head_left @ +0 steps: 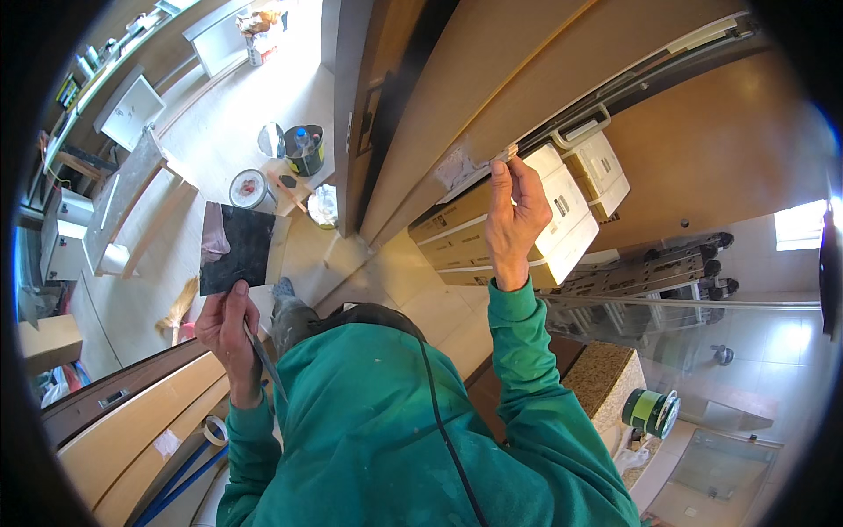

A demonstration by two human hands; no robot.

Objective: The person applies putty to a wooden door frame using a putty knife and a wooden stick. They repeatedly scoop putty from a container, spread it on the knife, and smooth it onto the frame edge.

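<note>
My left hand (230,338) is closed on a square black spreader plate (250,246), with the thumb on its near edge. A smear of pinkish-grey putty (213,235) clings to the plate's left side. A thin blade-like tool (265,362) also sticks out of this hand, toward my body. My right hand (518,220) is raised to the edge of a brown wooden panel (465,105), thumb and fingers pinched together there. Whatever is between those fingertips is too small to make out. A pale, rough filler patch (452,169) lies on the panel just left of the fingertips.
Taped cartons (465,230) stand beneath my right hand, with a folded ladder (641,274) to their right. Open tins (248,189) and a black bucket (305,161) sit on the floor ahead. A wooden bench (123,198) and a broom (178,307) are left; a green tin (650,411) is right.
</note>
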